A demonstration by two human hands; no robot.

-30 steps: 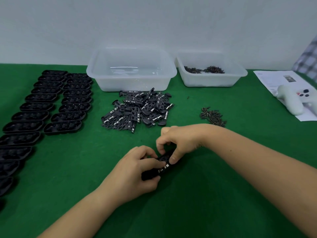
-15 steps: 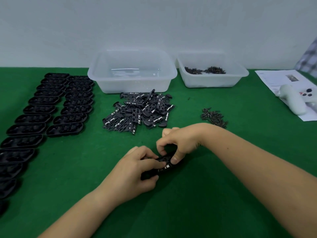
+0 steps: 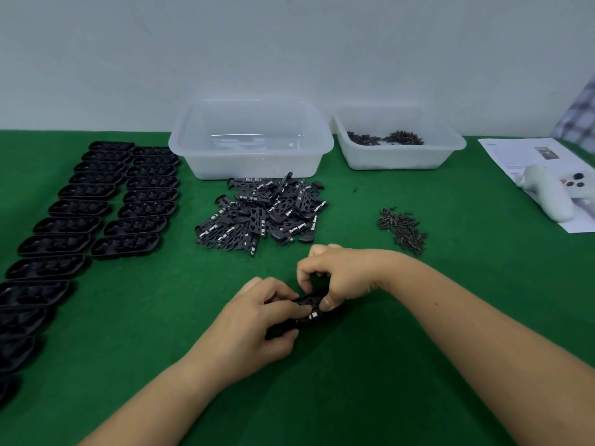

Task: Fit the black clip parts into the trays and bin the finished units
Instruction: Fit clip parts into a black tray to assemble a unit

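Black clip parts are the business here, and one of them, a flat black plastic clip piece with small white-marked tabs [image 3: 310, 312], sits between both hands just above the green felt tabletop [image 3: 418, 381], apparently laid onto a black moulded plastic tray [image 3: 283, 329] that is mostly hidden under the fingers. The left hand [image 3: 257, 323] is curled round the near end of that tray and piece, thumb on top and fingers beneath. The right hand [image 3: 335, 278] arches over the far end, pinching the piece between thumb and bent fingertips.

By its look the piece is light, thin and stiff, fairly slick, with edges that would snap rather than bend; the sound hold is at the long side edges, pressing down near the ends, as both hands appear to do. I judge the fitting step is under way and not yet seated.

Farther out, a loose heap of black clip parts [image 3: 260, 214] lies beyond the hands. Left of it stand two rows of empty black oval trays [image 3: 106, 207]. Behind the heap is a clear plastic bin [image 3: 251, 146], seemingly empty, and beside it a second clear tub holding small dark screws [image 3: 399, 146]. A small pile of dark screws [image 3: 402, 230] rests on the felt to the right. At the far right a white game controller [image 3: 553, 194] lies on a printed paper sheet [image 3: 515, 156].
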